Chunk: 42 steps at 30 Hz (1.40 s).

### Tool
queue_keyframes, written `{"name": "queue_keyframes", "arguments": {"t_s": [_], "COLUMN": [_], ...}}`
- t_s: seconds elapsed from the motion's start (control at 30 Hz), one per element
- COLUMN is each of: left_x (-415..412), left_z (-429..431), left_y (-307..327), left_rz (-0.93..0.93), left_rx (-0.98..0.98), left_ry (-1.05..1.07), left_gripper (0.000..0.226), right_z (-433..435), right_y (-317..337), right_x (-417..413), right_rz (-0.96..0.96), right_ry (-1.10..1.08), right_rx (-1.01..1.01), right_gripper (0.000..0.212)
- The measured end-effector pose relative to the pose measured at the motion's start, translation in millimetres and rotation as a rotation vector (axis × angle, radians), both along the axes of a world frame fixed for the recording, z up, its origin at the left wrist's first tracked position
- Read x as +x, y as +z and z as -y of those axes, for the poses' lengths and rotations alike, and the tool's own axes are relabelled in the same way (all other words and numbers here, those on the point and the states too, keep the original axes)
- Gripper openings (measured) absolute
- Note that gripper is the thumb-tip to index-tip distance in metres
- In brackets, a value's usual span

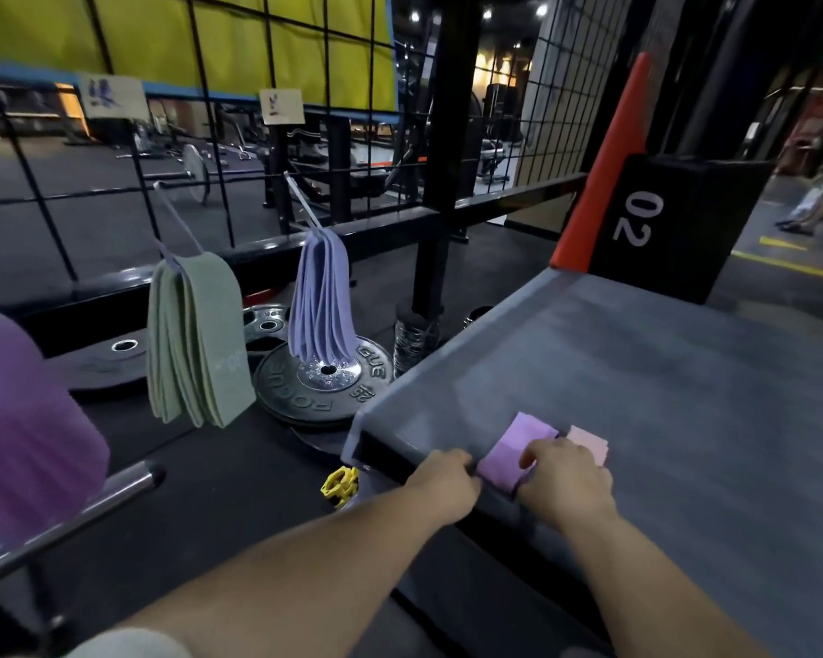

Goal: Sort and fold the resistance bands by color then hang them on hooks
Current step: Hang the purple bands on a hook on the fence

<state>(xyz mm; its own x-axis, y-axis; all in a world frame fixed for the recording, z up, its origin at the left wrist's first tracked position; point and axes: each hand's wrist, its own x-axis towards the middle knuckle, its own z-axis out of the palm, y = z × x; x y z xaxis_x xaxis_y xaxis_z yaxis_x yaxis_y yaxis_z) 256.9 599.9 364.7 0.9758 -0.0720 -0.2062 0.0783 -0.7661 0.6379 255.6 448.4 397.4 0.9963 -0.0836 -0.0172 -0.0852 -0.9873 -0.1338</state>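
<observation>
Grey platform [685, 396]: we are observing our left hand [440, 482] and right hand [566, 477], fingers curled, pinching a folded purple band [514, 448]; a pink band [587, 441] is lying just beside.

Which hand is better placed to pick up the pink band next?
Probably right: the right hand sits next to the pink band; the left hand is across the purple band, farther off.

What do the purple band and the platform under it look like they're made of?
The purple band looks thin and matte, probably rubber or latex: it lies flat in a soft fold. The platform looks grey and dull, likely a rubber or vinyl skin: faintly scuffed, with a rounded edge.
</observation>
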Motion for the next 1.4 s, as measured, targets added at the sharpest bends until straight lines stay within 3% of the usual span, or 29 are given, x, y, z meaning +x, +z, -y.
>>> {"name": "queue_keyframes", "arguments": {"t_s": [0.2,0.47,0.63,0.87,0.97,1.17,1.27,1.4], "left_x": [7.5,9.3,1.3,-26.2,-40.0,-77.3,-94.4,-114.5], "left_z": [6.6,-7.5,-30.6,-60.5,-71.4,-97.9,-117.2,-142.4], "left_y": [-6.9,4.9,27.5,63.0,69.3,86.0,91.9,99.1], "left_rz": [-0.009,0.074,0.137,0.241,0.268,0.261,0.249,0.225], "left_rx": [-0.048,-0.427,-0.548,-0.691,-0.696,-0.770,-0.785,-0.821], "left_ry": [0.033,0.261,0.282,0.194,0.202,0.167,0.112,-0.017], "left_gripper": [0.031,0.018,0.008,0.011,0.018,0.024,0.048,0.057], "right_z": [-3.1,-9.7,-17.4,-47.8,-58.9,-82.8,-95.3,-114.6], "right_y": [-8.1,1.9,11.3,28.6,37.5,52.5,63.4,79.9], "right_x": [2.8,4.3,-3.4,-27.7,-38.0,-59.5,-67.8,-77.3], "right_rz": [0.037,0.169,0.337,0.275,0.163,0.087,0.090,0.098], "right_ry": [0.017,0.104,0.299,0.445,0.507,0.600,0.624,0.691], "right_rx": [-0.076,0.134,0.458,0.879,1.008,1.017,1.056,1.081], "right_gripper": [0.036,0.028,0.025,0.028,0.022,0.037,0.037,0.021]}}
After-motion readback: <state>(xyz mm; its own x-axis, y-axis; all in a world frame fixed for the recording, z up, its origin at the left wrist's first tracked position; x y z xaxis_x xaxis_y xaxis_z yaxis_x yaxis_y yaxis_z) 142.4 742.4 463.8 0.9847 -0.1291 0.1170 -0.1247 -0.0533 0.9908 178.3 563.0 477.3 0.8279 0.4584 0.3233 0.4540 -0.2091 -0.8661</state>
